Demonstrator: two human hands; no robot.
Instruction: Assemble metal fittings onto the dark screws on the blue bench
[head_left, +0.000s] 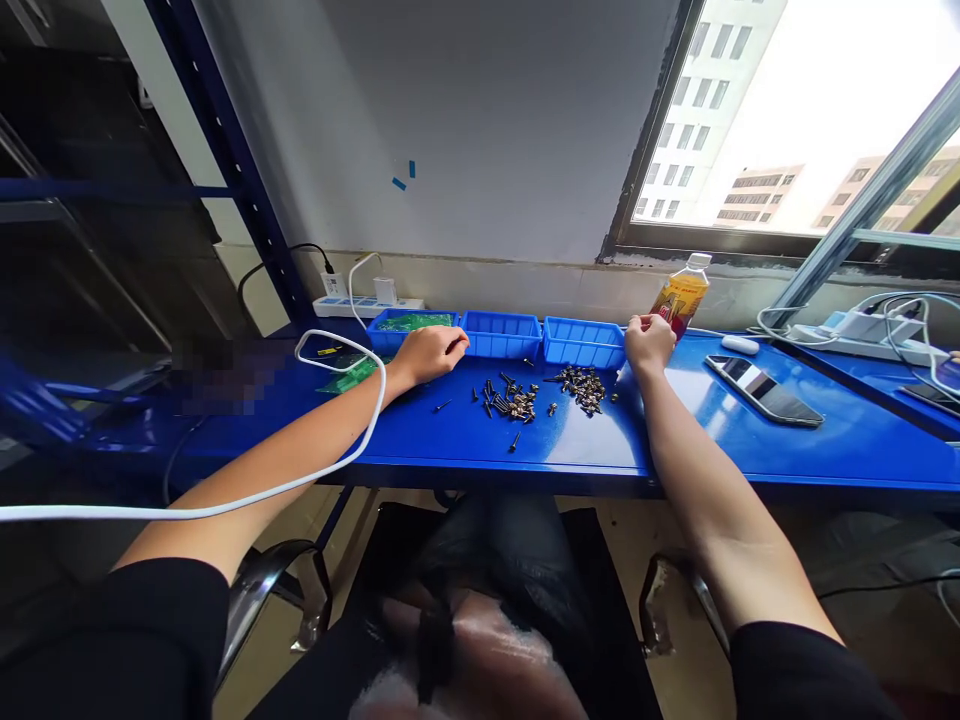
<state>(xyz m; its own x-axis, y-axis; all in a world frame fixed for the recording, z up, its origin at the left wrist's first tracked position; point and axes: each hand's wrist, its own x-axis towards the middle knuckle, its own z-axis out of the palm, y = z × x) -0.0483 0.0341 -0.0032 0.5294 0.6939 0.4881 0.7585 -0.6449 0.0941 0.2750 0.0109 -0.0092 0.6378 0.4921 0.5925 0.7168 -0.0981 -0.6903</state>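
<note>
My left hand (430,354) has its fingers curled in a pinch, in front of the left blue bin (381,342) and near the middle blue bin (501,346). Whatever those fingers hold, if anything, is hidden. At the right end of the right blue bin (582,352), my right hand (650,343) is closed, just before the drink bottle (684,292); its grip cannot be made out. Between my hands lie a left pile of screws (519,402) and a right pile of small metal fasteners (587,390). One loose screw (514,442) lies near the table edge.
A white cable (367,430) loops across my left forearm. Green packaging (352,375) lies beside the left bin, and a phone (765,390) rests on the blue table (600,450) at right. Power strips (405,304) and a window stand behind.
</note>
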